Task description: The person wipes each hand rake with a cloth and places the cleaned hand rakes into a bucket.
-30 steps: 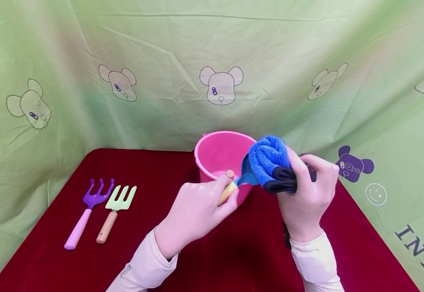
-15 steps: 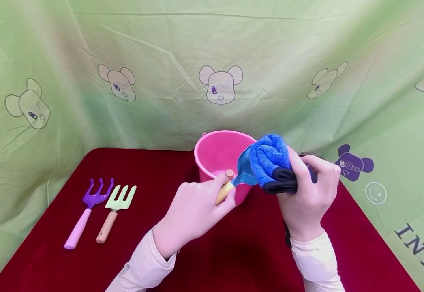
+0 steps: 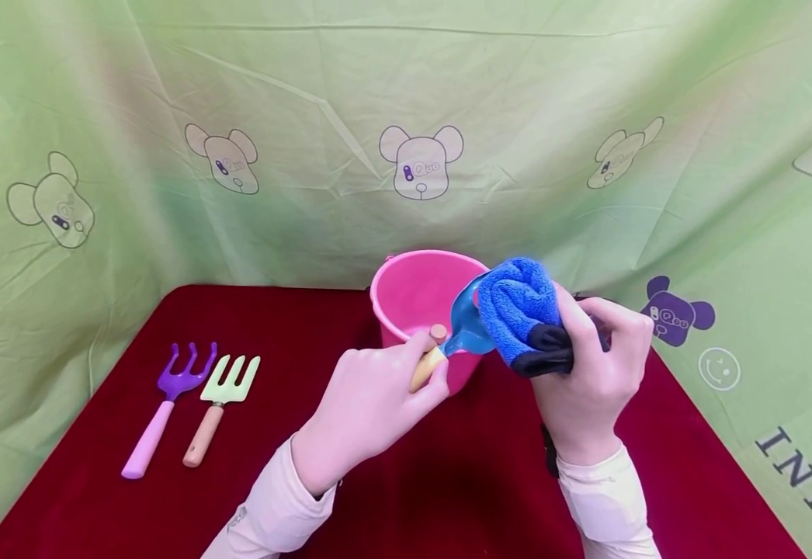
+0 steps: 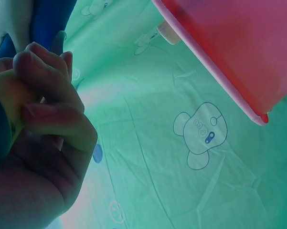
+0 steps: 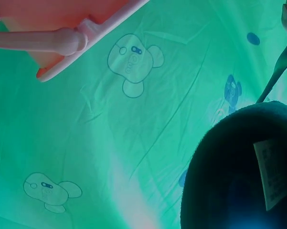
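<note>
- Hands both closed and loaded: left hand curled round the handle of a blue shovel; right hand gripping a bunched blue cloth.
- Shovel lies between the hands, before the pink bucket, long axis rising rightward from left hand to cloth.
- Left hand nearer the handle; cloth covers part of the blade.
- Compared with one second ago, more blade shows bare.

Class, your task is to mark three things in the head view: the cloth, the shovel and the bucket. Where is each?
Cloth (image 3: 518,303): head view, on its blue folds.
Shovel (image 3: 469,326): head view, on its blue blade.
Bucket (image 3: 418,293): head view, on its pink inner wall.
</note>
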`<state>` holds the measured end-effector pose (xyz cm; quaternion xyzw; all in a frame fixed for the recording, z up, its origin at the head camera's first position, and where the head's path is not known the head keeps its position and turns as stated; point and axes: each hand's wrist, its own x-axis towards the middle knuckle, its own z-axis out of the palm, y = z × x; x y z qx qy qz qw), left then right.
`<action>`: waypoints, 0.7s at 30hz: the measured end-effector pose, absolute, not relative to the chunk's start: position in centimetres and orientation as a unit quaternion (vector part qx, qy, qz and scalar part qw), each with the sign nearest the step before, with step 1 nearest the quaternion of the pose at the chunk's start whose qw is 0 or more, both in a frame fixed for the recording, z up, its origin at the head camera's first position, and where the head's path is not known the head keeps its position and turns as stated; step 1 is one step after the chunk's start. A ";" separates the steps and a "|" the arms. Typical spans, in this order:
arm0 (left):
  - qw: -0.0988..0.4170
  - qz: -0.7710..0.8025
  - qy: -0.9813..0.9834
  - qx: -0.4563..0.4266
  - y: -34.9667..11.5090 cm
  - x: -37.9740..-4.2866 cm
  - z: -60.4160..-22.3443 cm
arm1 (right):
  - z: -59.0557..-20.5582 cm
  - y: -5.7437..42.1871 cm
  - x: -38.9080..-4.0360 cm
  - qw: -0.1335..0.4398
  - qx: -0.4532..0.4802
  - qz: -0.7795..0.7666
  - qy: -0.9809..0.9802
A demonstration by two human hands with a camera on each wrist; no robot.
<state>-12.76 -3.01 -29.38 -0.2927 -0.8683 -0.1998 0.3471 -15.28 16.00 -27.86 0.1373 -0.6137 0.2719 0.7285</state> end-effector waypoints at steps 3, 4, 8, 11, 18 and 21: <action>0.351 -0.205 -0.866 -0.293 -3.1 -12.8 -29.3 | -27.9 15.8 -15.1 0.724 0.137 0.279 -0.616; 0.351 -0.207 -0.865 -0.294 -3.1 -12.8 -29.3 | -27.8 15.8 -15.1 0.722 0.138 0.283 -0.616; 0.356 -0.219 -0.859 -0.295 -3.1 -12.8 -29.2 | -27.6 15.6 -14.8 0.713 0.142 0.299 -0.618; 0.360 -0.228 -0.855 -0.297 -3.1 -12.9 -29.1 | -27.5 15.6 -14.7 0.706 0.147 0.304 -0.622; 0.356 -0.239 -0.854 -0.295 -3.0 -12.9 -29.1 | -27.6 15.6 -14.8 0.704 0.149 0.310 -0.621; 0.350 -0.240 -0.859 -0.289 -3.0 -12.9 -29.1 | -27.7 15.7 -14.9 0.706 0.147 0.311 -0.619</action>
